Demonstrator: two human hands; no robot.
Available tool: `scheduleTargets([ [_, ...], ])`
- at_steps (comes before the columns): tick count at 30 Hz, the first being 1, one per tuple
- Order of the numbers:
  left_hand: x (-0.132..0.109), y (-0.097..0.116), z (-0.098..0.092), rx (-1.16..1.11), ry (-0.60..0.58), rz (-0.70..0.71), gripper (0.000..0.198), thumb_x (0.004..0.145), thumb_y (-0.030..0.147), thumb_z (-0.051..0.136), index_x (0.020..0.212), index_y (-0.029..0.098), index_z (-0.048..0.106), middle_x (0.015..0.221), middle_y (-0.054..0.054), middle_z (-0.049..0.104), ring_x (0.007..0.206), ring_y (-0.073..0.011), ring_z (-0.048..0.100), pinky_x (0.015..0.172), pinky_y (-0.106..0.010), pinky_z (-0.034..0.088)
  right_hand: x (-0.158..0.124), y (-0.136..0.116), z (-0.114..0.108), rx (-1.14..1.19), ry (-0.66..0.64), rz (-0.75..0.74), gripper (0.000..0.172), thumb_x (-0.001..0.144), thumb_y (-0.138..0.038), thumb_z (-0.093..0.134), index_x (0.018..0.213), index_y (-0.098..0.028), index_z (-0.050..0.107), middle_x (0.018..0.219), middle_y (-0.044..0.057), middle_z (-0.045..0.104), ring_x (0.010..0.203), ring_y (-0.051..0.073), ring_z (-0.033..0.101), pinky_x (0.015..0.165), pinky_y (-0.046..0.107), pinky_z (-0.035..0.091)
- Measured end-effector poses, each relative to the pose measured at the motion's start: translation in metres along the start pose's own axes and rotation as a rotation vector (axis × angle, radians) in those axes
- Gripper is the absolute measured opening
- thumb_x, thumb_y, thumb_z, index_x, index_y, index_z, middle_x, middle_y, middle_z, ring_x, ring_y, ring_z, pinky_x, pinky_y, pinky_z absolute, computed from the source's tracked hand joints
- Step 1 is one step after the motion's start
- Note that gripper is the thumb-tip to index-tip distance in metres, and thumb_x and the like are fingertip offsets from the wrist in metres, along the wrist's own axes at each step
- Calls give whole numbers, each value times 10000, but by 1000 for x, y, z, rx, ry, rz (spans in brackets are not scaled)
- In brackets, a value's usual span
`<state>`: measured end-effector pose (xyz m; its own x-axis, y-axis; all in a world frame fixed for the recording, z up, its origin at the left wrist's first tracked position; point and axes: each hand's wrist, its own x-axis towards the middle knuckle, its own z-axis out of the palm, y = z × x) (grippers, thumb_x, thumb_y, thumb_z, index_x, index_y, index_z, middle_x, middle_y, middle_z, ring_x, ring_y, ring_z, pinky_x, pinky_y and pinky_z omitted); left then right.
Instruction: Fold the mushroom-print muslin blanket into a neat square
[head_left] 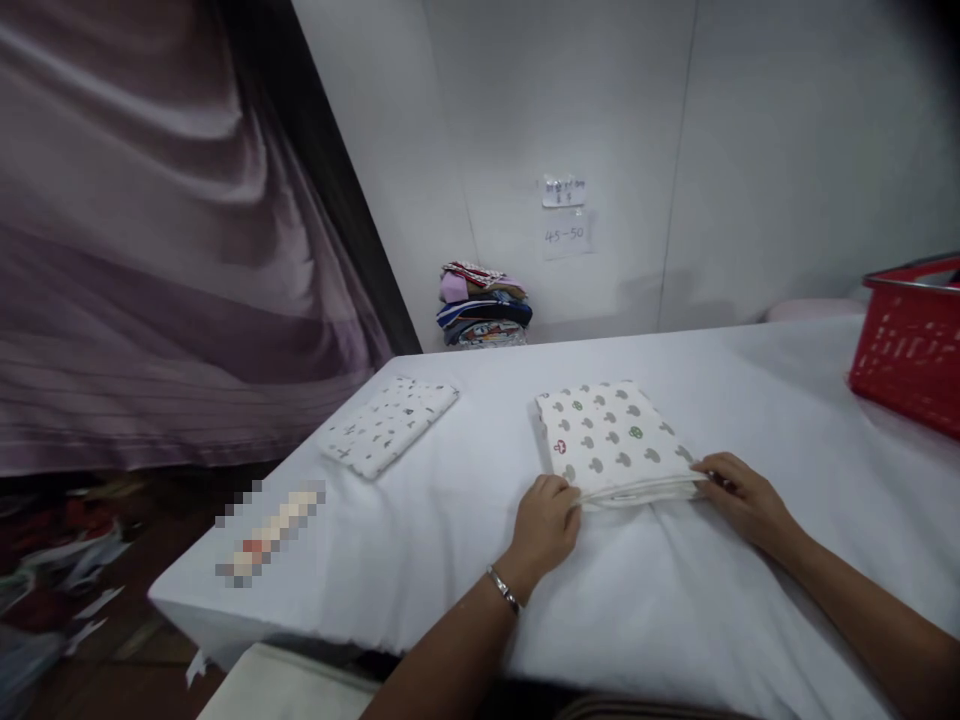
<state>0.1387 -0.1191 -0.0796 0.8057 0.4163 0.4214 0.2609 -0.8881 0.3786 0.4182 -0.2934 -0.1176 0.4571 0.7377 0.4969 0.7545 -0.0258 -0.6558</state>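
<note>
A folded white cloth with grey, green and red mushroom prints [611, 435] lies flat in front of me. My left hand [546, 520] pinches its near left corner, thumb and fingers pressed together. At the near right corner, my right hand [739, 495] grips the edge in the same way. Several layers show along the near side between the hands. To the left lies a second folded white cloth with small dark prints [392, 425], touched by neither hand.
A white-covered table [420, 560] carries the cloths. A red basket [911, 345] stands at the right. Folded textiles [485, 305] are stacked behind the far edge. A pixelated item [274, 535] lies at the left. A purple curtain [150, 240] hangs beside the table.
</note>
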Motion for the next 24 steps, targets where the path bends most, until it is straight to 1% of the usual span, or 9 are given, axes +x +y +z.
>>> scheduleTargets([
  [3,9,1,-7,-59,70,-68,144,869,210,502,868,226,645,889,-36,613,888,-168,543,780,-320,490,1,4,2,22,9,-16,132,805,-413,551,924,-390,605,876,53,613,653,263,592,543,453,504],
  [6,24,3,-9,-10,139,-74,194,898,245,471,1000,227,636,1076,-50,623,1058,-186,529,913,-355,464,2,7,3,28,6,7,128,786,-425,553,901,-452,601,841,73,624,647,313,593,527,506,483],
  [8,30,4,-4,47,92,-17,284,900,296,486,1162,230,575,1266,-54,562,1223,-214,449,1033,-397,394,2,9,1,1,-15,33,107,786,-436,546,874,-443,608,823,71,630,646,318,597,530,509,485],
  [11,26,6,13,134,-43,51,432,895,408,490,1297,247,479,1387,-52,482,1346,-246,341,1117,-422,310,3,12,-8,-83,-69,60,157,803,-457,511,850,-369,632,862,73,652,674,316,620,532,490,511],
  [15,14,9,27,210,-56,40,503,927,461,392,1379,241,395,1444,-29,424,1394,-230,273,1164,-411,248,16,-4,-17,-328,-142,-32,305,815,-466,452,885,-279,683,1026,95,670,869,355,646,685,520,552],
  [17,13,10,27,215,-63,32,521,926,478,379,1385,233,389,1445,-30,424,1398,-229,266,1176,-424,220,32,-24,-14,-384,-117,-152,373,830,-469,428,997,-256,685,1159,98,638,1044,360,600,849,532,522],
  [20,14,11,25,192,-63,17,557,903,500,414,1400,251,375,1447,-31,422,1401,-227,260,1189,-424,185,61,-48,4,-350,-157,-269,517,884,-492,386,1291,-215,541,1427,71,440,1313,302,389,1053,473,397],
  [22,13,11,23,160,-58,11,576,894,501,430,1419,279,351,1454,-19,412,1403,-227,256,1197,-413,165,78,-43,20,-367,-218,-270,619,886,-542,366,1372,-171,456,1490,84,341,1380,290,261,1110,476,304],
  [24,10,11,21,106,-70,17,609,886,494,447,1443,284,314,1466,-28,391,1407,-233,245,1202,-419,143,86,-22,34,-422,-311,-173,689,857,-600,358,1368,-151,464,1468,116,371,1372,310,266,1098,488,312],
])
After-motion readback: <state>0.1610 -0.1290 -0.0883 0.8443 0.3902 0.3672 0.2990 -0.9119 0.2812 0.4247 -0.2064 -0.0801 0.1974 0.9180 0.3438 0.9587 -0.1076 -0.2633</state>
